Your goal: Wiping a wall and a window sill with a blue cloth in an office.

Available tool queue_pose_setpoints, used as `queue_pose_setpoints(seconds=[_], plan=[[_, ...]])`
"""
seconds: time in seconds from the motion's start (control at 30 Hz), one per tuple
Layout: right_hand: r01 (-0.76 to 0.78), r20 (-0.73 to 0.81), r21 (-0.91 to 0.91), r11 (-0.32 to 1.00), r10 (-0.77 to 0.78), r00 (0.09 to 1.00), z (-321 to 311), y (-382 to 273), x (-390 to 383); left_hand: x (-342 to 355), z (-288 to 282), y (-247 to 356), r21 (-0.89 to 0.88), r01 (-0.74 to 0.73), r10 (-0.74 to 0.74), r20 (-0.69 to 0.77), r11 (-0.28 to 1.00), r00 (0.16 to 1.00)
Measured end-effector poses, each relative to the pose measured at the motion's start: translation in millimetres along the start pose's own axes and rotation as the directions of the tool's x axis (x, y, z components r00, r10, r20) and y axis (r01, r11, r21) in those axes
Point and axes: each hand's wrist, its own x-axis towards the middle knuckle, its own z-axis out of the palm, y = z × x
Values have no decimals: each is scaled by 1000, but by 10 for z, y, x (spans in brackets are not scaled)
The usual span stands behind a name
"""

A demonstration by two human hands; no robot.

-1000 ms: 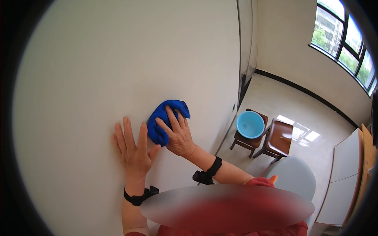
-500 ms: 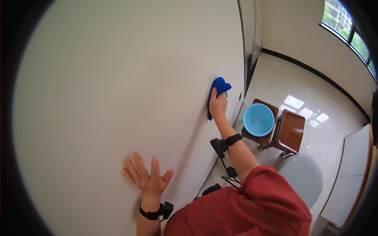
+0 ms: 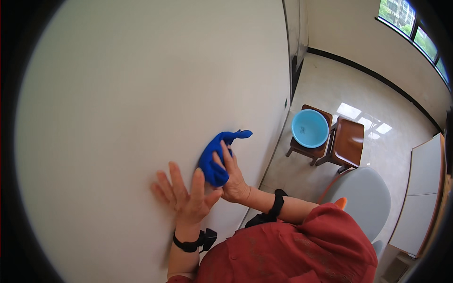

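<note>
**Head view: blue cloth (image 3: 211, 162) under the right hand (image 3: 234, 183) on a broad white surface (image 3: 141, 89)**

The smooth white surface fills the left and middle of the view. Beyond its right side lies a room with a pale, glossy floor (image 3: 325, 78), a cream wall (image 3: 347, 28) with black skirting (image 3: 373, 75) along its foot, and a dark-framed window (image 3: 401, 18) at the upper right.

The cloth lies bunched against the white surface, one twisted end pointing right. The right grip holds it, fingers laid over the folds. Just left of it, the left hand (image 3: 188, 199) has its grip wide, fingers spread at the surface; whether they all touch it I cannot tell. Each wrist wears a black band.

A light-blue basin (image 3: 310, 128) sits on a brown stool (image 3: 317, 152) to the right, with a second stool (image 3: 348, 141) beside it. A grey chair (image 3: 363, 203) stands nearer the person's red sleeve (image 3: 337, 226), and a white cabinet (image 3: 420, 172) at the far right.

The white surface's lower edge slants past the right forearm, between it and the stools. Its widest stretch spreads above and left of both hands; floor shows between the stools and the skirting.
</note>
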Motion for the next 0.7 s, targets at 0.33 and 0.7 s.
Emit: queue_pose_setpoints(seconds=[0.33,0.7], plan=[[613,-30,64,787,-613,790,43,-970,222,-447,-665,-244,-271,136,-176,-129,953,976],[405,-425,-53,913,-388,818,-5,-1010,919,-1002,-830,-339,18,141,-136,-171,990,976]])
